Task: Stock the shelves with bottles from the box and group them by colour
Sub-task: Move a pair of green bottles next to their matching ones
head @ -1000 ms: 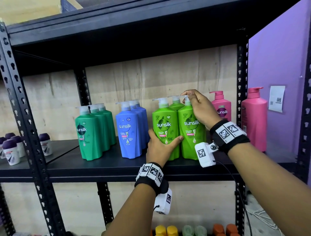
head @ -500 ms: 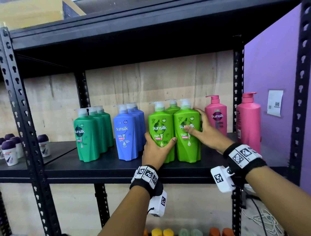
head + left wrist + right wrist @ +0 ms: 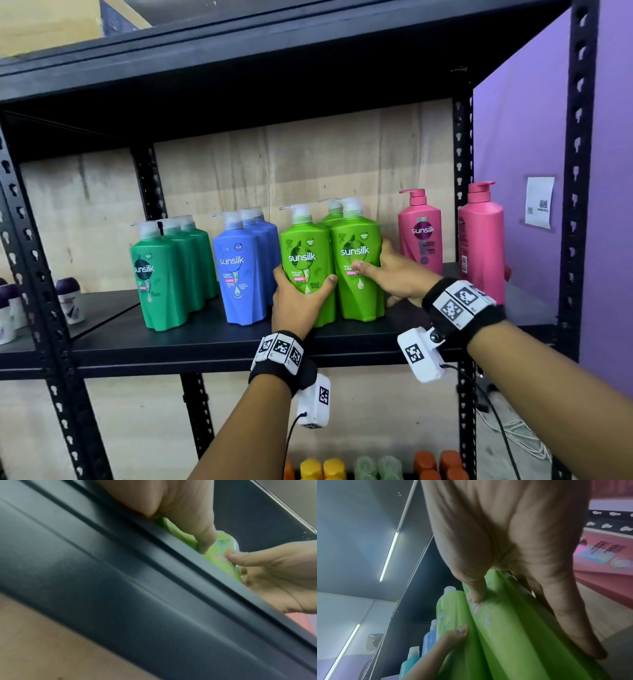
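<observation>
Two lime green bottles stand side by side on the black shelf [image 3: 205,346], with a third [image 3: 334,212] behind them. My left hand [image 3: 303,291] grips the left lime bottle [image 3: 305,253] low down, thumb on its front. My right hand [image 3: 375,260] holds the right lime bottle [image 3: 356,246], thumb on the label and fingers along its right side. The right wrist view shows that thumb [image 3: 474,595] pressed on the lime bottle [image 3: 513,628]. In the left wrist view my thumb [image 3: 204,539] lies on the lime bottle [image 3: 221,555] above the shelf edge [image 3: 154,588].
Dark green bottles [image 3: 161,274] and blue bottles [image 3: 239,270] stand in groups to the left, two pink bottles [image 3: 421,233] [image 3: 481,240] to the right. Small roll-on bottles [image 3: 68,301] sit on the neighbouring shelf. Coloured caps [image 3: 322,467] show below. A steel upright [image 3: 579,171] borders the right.
My right hand has come down from the pump top of the right lime bottle to its body. My left hand has kept its grip on the left lime bottle.
</observation>
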The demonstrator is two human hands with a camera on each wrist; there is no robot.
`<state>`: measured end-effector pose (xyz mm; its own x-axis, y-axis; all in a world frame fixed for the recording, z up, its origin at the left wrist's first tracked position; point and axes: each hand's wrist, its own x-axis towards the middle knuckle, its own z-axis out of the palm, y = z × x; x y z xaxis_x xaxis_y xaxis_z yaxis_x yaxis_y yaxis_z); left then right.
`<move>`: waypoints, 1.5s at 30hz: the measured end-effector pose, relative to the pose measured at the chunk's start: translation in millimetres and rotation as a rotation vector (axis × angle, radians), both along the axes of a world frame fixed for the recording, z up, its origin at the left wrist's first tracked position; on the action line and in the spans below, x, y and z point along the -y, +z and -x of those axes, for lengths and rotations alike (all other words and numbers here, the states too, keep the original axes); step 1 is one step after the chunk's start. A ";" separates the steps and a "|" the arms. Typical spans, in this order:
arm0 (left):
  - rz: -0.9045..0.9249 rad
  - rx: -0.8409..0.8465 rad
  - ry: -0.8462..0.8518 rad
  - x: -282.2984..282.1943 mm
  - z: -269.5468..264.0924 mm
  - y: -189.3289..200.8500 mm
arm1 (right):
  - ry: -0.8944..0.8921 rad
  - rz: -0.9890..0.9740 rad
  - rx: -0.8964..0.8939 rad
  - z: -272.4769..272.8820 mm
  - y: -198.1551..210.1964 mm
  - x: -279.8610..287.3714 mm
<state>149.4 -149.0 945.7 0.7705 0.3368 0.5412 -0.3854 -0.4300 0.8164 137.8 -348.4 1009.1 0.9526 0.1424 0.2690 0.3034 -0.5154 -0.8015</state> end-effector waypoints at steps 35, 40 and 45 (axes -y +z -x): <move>0.030 0.040 0.073 -3.8 -6.5 -3.6 | -0.053 -0.452 -0.114 -85.6 8.1 -54.9; 0.032 0.034 0.074 -3.6 -5.7 -2.9 | -0.063 -0.438 -0.137 -84.8 11.1 -59.3; 0.024 0.026 0.080 -4.1 -4.4 -3.1 | -0.058 -0.437 -0.137 -84.4 9.9 -57.5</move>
<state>153.7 -144.8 942.6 0.7263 0.4096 0.5520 -0.3723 -0.4408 0.8168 222.2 -291.0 1019.0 0.9866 -0.0107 0.1631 0.1602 -0.1336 -0.9780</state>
